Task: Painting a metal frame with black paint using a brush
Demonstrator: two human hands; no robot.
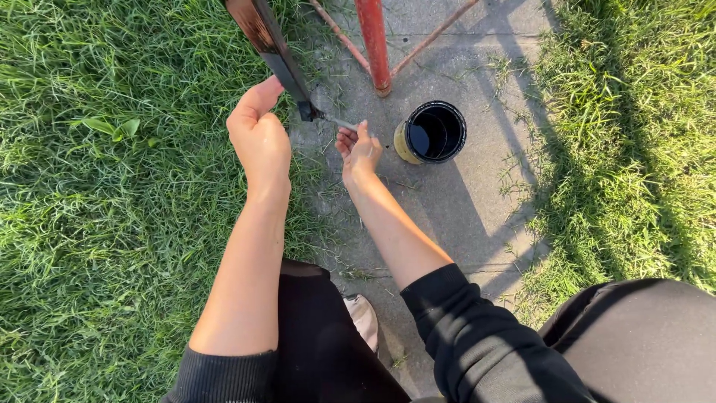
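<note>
Small brush (339, 122) being worked against the foot of a slanted dark metal bar (272, 46), paint can (431, 133) parked just beside.

The brush is pinched near its back end by the right hand (360, 153), fingers closed together on the thin handle, tip touching the bar's lower end. It looks light and stiff, probably a bit slick if any paint has crept up it, so the dry rear part seems the spot to be gripped. The bar is steadied by the left hand (259, 134), curled loosely against its side with the thumb up along it; how tightly it's wrapped can't be made out. The bar looks rigid and heavy-ish. The open can of black liquid is set on the concrete slab (462, 201), near a red post (373, 45), grass (97, 186) all round.
</note>
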